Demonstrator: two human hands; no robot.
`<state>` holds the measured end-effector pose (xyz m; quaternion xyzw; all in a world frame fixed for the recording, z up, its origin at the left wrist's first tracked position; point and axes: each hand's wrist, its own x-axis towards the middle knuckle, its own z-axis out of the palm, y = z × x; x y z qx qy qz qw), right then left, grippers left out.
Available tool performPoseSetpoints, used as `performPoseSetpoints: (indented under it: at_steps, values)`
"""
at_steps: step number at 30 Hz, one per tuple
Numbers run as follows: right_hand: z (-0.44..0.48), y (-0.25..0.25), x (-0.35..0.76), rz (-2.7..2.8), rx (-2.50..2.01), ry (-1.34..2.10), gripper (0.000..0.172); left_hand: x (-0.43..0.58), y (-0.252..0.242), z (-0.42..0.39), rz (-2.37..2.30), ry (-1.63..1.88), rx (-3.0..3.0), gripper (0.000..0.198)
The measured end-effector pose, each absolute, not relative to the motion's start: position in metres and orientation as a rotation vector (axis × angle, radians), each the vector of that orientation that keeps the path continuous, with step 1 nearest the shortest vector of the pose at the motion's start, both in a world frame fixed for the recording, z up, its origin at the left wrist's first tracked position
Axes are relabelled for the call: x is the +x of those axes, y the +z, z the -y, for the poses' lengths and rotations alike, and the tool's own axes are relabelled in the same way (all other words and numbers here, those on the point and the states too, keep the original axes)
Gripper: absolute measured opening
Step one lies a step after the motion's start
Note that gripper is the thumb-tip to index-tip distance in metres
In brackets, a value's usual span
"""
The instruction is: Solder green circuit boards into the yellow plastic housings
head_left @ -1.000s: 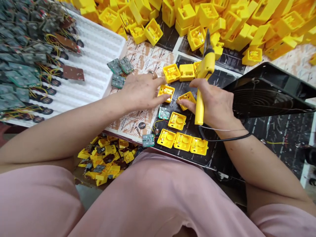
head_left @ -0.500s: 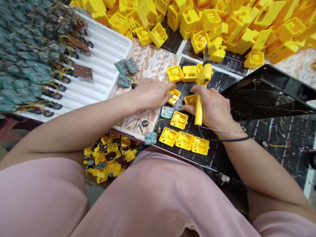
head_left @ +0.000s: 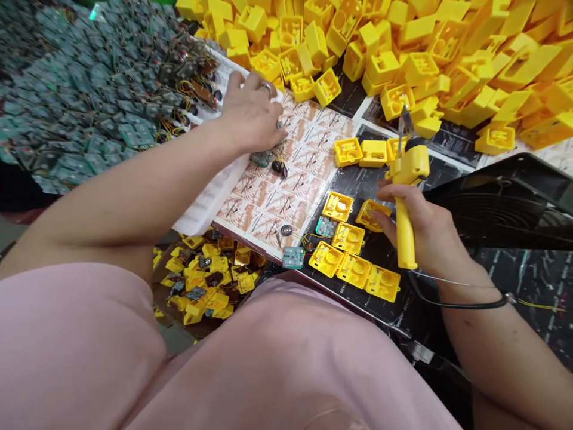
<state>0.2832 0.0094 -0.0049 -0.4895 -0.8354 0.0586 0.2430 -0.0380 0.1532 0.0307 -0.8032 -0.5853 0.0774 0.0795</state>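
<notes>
My left hand [head_left: 251, 113] reaches over the edge of the white foam tray [head_left: 197, 209], fingers apart and bent downward. Beneath its thumb side lie small green circuit boards [head_left: 262, 157] with black round speakers [head_left: 280, 169]; whether it touches a board is hidden. My right hand [head_left: 425, 224] is wrapped round the handle of a yellow soldering gun [head_left: 406, 206], whose tip points away from me. Close to that hand's fingers sits a yellow plastic housing [head_left: 369, 214]. Several open housings [head_left: 353, 270] lie in rows nearer me, beside a wired circuit board [head_left: 293, 257] and another board [head_left: 326, 226].
A large heap of circuit boards [head_left: 89, 95] covers the left. Yellow cases [head_left: 421, 65] are piled along the back. A black fan-like unit [head_left: 505, 203] stands at the right. Below the table edge is a box of yellow parts [head_left: 203, 278].
My left hand has left the small housing and moved left and away, to the boards by the foam tray. My right hand still holds the soldering gun. The view has shifted left.
</notes>
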Motion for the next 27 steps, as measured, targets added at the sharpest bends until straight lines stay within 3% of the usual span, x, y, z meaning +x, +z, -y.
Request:
performPoseSetpoints:
  at_steps: [7,11,14,18,22,27]
  values:
    - [-0.019,-0.005,0.272,2.345,-1.324,0.167,0.028,-0.044,0.060,-0.141,1.714,0.022,-2.514,0.036]
    - [-0.035,-0.009,0.245,2.439,-1.227,0.237,0.035,-0.048,0.079,-0.129,1.811,-0.649,-2.587,0.049]
    - [-0.042,-0.012,0.230,2.508,-1.215,0.290,0.037,-0.056,0.066,-0.120,1.881,-0.914,-2.685,0.053]
    - [-0.040,-0.013,0.230,2.550,-1.273,0.324,0.037,-0.068,0.021,-0.093,2.128,-0.684,-2.958,0.043]
    - [-0.031,-0.006,0.237,2.488,-1.224,0.262,0.031,-0.074,-0.011,-0.067,1.826,-0.169,-2.900,0.044]
    - [-0.014,0.008,0.246,2.311,-1.211,0.098,0.013,-0.066,-0.011,-0.065,1.571,-0.237,-2.793,0.042]
